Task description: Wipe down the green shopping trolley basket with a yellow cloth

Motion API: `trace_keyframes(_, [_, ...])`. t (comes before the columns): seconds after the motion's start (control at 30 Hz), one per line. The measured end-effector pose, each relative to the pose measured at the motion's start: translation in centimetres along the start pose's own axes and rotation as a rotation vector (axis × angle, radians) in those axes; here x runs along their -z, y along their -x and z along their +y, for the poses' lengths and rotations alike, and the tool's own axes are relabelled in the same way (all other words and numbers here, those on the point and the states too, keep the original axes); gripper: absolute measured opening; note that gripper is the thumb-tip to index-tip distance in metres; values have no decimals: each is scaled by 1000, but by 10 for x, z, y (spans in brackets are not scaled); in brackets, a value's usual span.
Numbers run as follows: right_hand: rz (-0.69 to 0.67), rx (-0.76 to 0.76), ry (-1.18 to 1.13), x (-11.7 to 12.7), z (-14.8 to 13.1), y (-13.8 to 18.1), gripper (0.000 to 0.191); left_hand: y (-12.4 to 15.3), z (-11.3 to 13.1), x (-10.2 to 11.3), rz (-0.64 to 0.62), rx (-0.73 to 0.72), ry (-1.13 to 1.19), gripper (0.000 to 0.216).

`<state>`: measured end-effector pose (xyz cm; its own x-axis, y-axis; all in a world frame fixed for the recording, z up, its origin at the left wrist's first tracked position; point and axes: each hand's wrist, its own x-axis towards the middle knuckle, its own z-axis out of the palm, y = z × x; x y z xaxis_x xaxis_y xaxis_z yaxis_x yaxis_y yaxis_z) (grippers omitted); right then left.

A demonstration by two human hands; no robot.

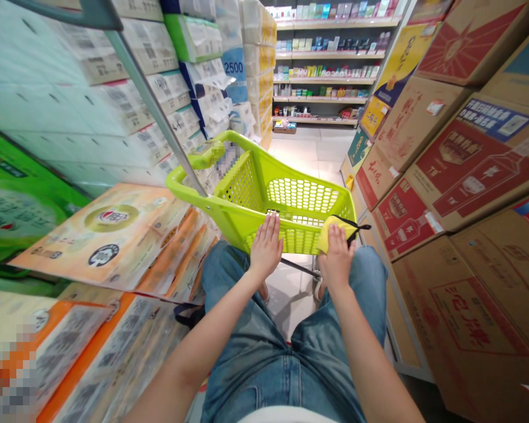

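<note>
A bright green plastic shopping basket (286,170) with perforated sides stands before my knees, its long grey pull handle (158,120) slanting up to the left. My left hand (267,247) lies with fingers stretched out against the near side of the basket. At the basket's near right corner, my right hand (336,258) rests over a yellow cloth-like item (324,239) with a black edge and strap, pressing it to the side. The right fingers are extended rather than wrapped round it. Part of the yellow item is hidden beneath that hand.
Stacked tissue packs (154,88) and flat orange-white packages (110,226) line my left. Cardboard cartons (458,294) rise close on the right. Beyond the basket, the tiled floor (330,153) leads to shelves of small boxes and bottles (330,54).
</note>
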<state>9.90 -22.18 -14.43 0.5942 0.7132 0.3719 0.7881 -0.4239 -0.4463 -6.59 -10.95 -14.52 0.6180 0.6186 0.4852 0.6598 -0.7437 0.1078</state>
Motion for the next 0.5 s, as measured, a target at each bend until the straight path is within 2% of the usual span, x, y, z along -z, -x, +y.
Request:
trace_keyframes(0.13, [-99, 181, -76, -19, -72, -12, 75, 1, -1, 0, -14, -1, 23, 70])
trace_keyframes(0.23, [-121, 253, -129, -25, -90, -15, 73, 1, -2, 0, -18, 6, 31, 72])
trace_keyframes(0.33, [-129, 308, -92, -19, -71, -11, 78, 1, -2, 1, -10, -7, 18, 70])
trace_keyframes(0.4, [-125, 305, -41, -10, -43, -5, 83, 0, -1, 1, -6, -11, 3, 68])
trace_keyframes(0.5, [-93, 204, 17, 5, 7, 3, 85, 0, 0, 2, -10, -8, -17, 67])
